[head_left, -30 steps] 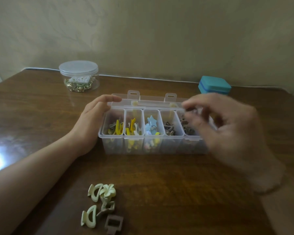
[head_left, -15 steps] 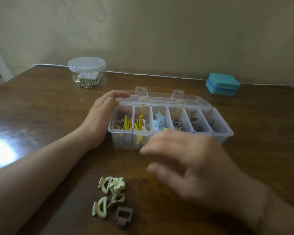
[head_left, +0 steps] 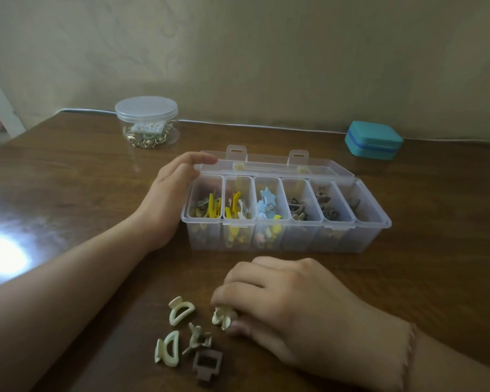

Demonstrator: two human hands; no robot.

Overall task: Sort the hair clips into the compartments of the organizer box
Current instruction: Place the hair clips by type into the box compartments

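**Near the front edge, flower clip in my right fingers**

On the near part of the wooden table [head_left: 68, 179], my right hand [head_left: 289, 304] curls over a cream flower clip [head_left: 224, 316], fingertips closed around it while it sits on or just above the wood; I cannot tell which. Just left of it lies a cream arch clip [head_left: 180, 310], and nearer to me a second cream arch clip [head_left: 167, 349], a grey-green clip [head_left: 199, 338] and a brown square clip [head_left: 207, 363], the last three touching or nearly so.

Between this cluster and the organizer box [head_left: 374, 222] there is a bare strip of wood. The box stands farther off with its lid [head_left: 323, 169] folded back flat behind it. Its six compartments run left to right: the two left ones hold yellow clips, the third blue and pastel ones, the fourth and fifth brown ones, and the rightmost only a little at its far end.

My left hand [head_left: 167, 199] rests open against the box's left end, fingers at the far left corner, gripping nothing. My left forearm lies just left of the loose clips.

Far left stands a lidded clear jar [head_left: 147, 123] of trinkets; far right, a teal case [head_left: 373, 140], both well apart from the box. The table's right side is open.
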